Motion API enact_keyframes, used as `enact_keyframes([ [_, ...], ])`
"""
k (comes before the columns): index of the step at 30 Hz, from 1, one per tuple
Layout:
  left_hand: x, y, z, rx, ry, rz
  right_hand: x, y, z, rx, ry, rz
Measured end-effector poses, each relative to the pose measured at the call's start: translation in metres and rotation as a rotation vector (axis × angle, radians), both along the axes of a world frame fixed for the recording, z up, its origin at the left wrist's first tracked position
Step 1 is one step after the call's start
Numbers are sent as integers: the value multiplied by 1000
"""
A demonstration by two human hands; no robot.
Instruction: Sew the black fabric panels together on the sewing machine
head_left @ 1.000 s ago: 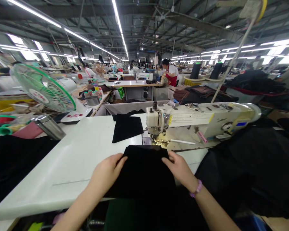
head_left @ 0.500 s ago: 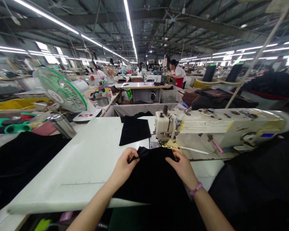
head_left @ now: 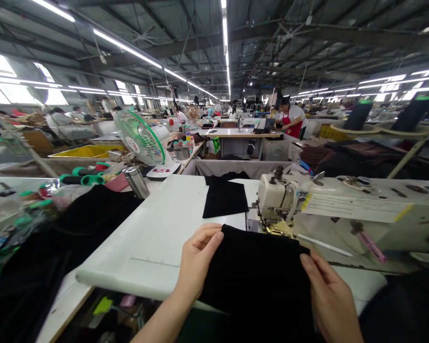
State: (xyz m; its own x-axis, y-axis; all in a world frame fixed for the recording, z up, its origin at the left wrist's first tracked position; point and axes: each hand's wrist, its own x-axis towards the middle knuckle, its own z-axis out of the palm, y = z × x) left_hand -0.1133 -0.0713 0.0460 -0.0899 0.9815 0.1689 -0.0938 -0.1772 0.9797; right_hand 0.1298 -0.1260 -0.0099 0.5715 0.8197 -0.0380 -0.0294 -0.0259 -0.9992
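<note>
A piece of black fabric (head_left: 257, 276) hangs stretched between my two hands, its top edge running nearly straight across. My left hand (head_left: 198, 257) pinches the upper left corner between thumb and fingers. At the upper right corner, my right hand (head_left: 331, 290) grips the same cloth, thumb on the near side. Just behind the fabric stands a sewing machine (head_left: 279, 195), its needle area partly hidden by parts of the head. Another black fabric piece (head_left: 225, 199) lies flat on the white table (head_left: 153, 228), left of the machine.
A pink-handled tool (head_left: 371, 247) and a white pen-like stick (head_left: 325, 245) lie by the machine bed. To the left are a steel flask (head_left: 136, 182), a green-rimmed fan (head_left: 143, 138) and dark cloth (head_left: 82, 224). A person in a red apron (head_left: 292, 119) works farther back.
The fabric has come up closer to me and its top edge is spread wider, as my right hand moved right and down. The view has turned left.
</note>
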Motion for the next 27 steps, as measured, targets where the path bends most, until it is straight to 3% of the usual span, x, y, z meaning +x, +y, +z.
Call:
enact_keyframes([
  [6, 3, -6, 3, -123, -161, 62, 3, -8, 3, 58, 300, -3],
  [12, 4, -10, 5, -113, -195, 52, 3, -10, 16, 41, 403, -66],
  [19, 5, -8, 11, -124, -229, 75, -5, -10, 30, 111, 355, -101],
  [27, 1, 0, 16, -222, -256, 156, -7, -7, 38, 238, 325, 13],
])
